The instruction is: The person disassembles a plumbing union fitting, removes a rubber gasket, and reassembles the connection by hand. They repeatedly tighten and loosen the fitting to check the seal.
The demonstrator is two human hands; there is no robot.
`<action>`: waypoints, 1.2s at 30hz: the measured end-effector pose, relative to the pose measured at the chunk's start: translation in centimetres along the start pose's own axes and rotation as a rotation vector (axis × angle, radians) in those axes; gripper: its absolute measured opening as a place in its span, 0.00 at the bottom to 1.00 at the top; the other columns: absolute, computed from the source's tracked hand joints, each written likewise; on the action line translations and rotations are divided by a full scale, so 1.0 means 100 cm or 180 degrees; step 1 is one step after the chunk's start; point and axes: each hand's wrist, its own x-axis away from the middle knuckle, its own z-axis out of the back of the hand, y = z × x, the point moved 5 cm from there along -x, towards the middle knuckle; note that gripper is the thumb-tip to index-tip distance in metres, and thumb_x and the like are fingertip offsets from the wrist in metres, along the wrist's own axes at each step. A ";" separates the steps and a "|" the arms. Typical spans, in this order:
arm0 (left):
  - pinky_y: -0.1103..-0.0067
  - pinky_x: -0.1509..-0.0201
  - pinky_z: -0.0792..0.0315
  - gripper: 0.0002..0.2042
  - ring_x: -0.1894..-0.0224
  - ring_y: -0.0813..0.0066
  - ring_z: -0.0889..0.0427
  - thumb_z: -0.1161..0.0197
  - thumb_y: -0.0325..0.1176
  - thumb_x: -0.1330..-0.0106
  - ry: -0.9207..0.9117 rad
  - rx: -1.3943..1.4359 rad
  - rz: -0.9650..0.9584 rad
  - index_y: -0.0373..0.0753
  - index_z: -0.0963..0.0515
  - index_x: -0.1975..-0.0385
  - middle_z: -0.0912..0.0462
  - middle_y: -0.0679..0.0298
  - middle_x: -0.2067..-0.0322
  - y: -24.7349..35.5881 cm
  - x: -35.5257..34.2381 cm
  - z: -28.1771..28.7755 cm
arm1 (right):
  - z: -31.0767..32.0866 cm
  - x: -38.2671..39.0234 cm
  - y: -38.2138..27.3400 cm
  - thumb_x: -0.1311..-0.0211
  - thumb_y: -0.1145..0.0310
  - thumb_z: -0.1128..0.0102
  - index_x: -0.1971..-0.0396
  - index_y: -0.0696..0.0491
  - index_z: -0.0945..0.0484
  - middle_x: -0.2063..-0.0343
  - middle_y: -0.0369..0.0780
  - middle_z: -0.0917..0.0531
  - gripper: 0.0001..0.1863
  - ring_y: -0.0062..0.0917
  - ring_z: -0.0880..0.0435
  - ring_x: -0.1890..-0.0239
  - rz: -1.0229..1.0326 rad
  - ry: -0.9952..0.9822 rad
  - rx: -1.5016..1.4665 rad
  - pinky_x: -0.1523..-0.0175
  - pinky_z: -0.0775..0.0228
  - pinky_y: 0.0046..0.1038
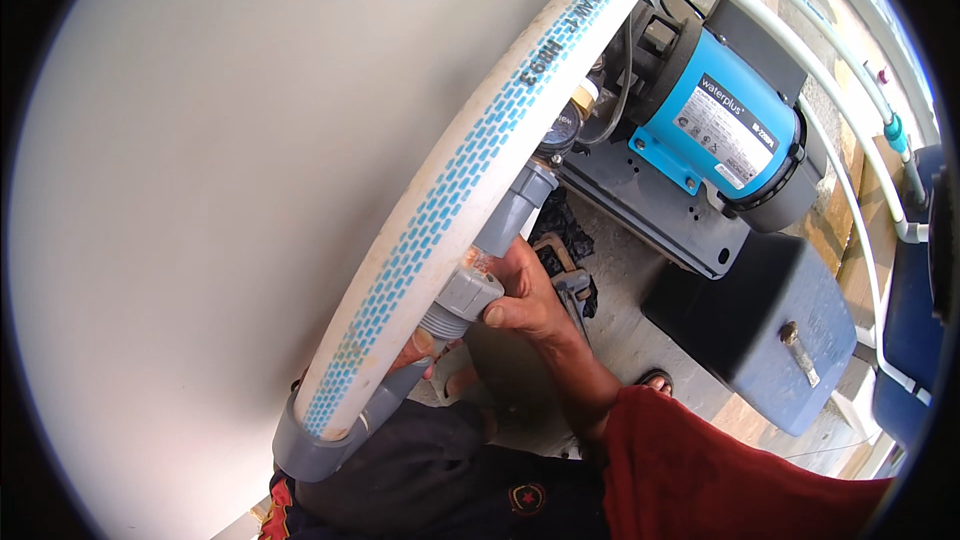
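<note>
A thick white pipe (440, 210) with blue brick-like marks crosses the view, ending in a grey elbow (305, 445) at the lower left. Beside it, a grey union nut (470, 292) sits above a grey threaded fitting (442, 323). My right hand (525, 295) is closed around the nut, thumb on its near side and other fingers partly hidden behind. Lower down, my left hand (417, 348) shows only some fingertips at the threaded fitting; the pipe hides most of it. Above the nut is a grey coupling (515, 208), with reddish-brown residue at the joint between them.
A blue pump motor (725, 125) is bolted on a dark metal base (660, 205), near a round gauge (562, 127). A grey-blue box (775, 325) stands on the floor. A clamp-like tool (570, 280) lies beyond my right hand. White pipes (850, 100) run along the right.
</note>
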 end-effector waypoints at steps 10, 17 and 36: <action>0.76 0.60 0.25 0.47 0.62 0.74 0.20 0.39 0.59 0.36 0.0005 0.0097 0.0065 0.34 0.56 0.29 0.25 0.55 0.53 0.003 -0.002 -0.003 | 0.001 0.001 -0.005 0.59 0.56 0.19 0.32 0.60 0.47 0.41 0.47 0.31 0.58 0.35 0.33 0.35 0.0017 0.0110 0.0162 0.30 0.46 0.37; 0.76 0.60 0.24 0.47 0.63 0.74 0.20 0.39 0.59 0.36 0.0013 0.0135 0.0078 0.33 0.56 0.29 0.25 0.55 0.53 0.003 -0.003 -0.004 | 0.002 0.002 -0.003 0.60 0.53 0.18 0.32 0.63 0.47 0.38 0.46 0.34 0.60 0.34 0.37 0.33 0.0049 0.0140 0.0261 0.29 0.51 0.36; 0.76 0.60 0.24 0.48 0.63 0.74 0.20 0.39 0.60 0.36 0.0032 0.0115 0.0093 0.33 0.55 0.29 0.25 0.55 0.53 0.002 0.000 -0.005 | 0.001 0.004 -0.002 0.62 0.62 0.17 0.34 0.57 0.39 0.45 0.41 0.25 0.53 0.29 0.27 0.41 -0.0317 0.0180 0.0266 0.37 0.36 0.31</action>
